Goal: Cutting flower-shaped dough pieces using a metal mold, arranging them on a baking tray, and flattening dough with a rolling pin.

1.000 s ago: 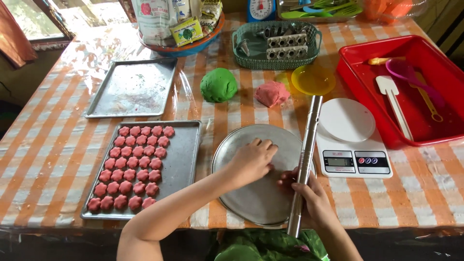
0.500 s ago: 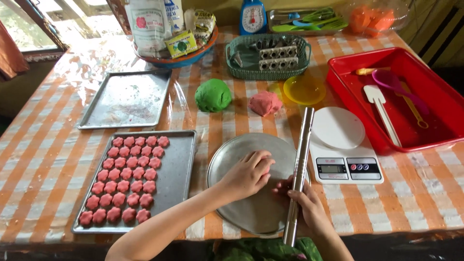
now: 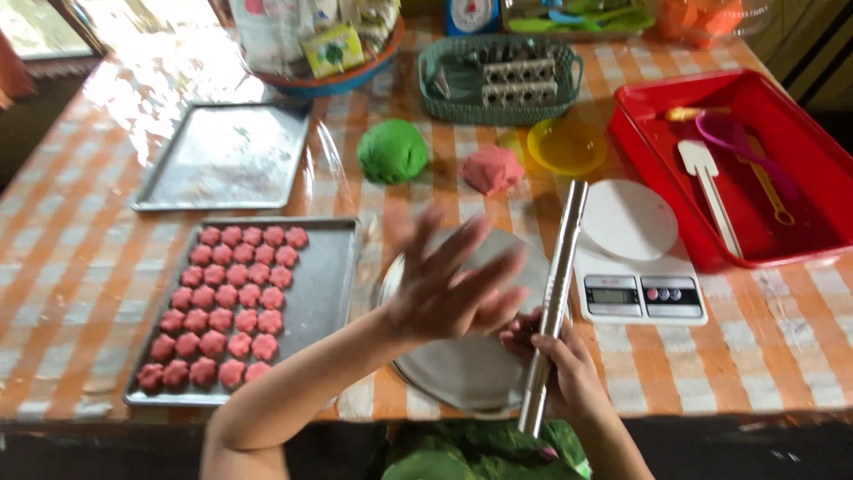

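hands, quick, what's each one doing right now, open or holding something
Left hand: open, fingers spread, holding nothing, above the round metal plate.
Right hand: closed on the metal rolling pin.

right hand (image 3: 560, 360) gripping metal tube (image 3: 553, 307), left hand (image 3: 444, 284) raised

round plate (image 3: 462, 373) sits between cookie tray (image 3: 329, 293) at left and scale (image 3: 640, 284) at right — dough balls (image 3: 393, 151) behind.

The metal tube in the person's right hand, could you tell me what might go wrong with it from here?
The metal tube is held by the right hand near its lower end only, so its long upper part could swing into the digital scale beside it. The round metal plate reaches the table edge and the left hand hovers open over it; a knock might tip it off. The tray of pink cookies lies close to the left forearm.
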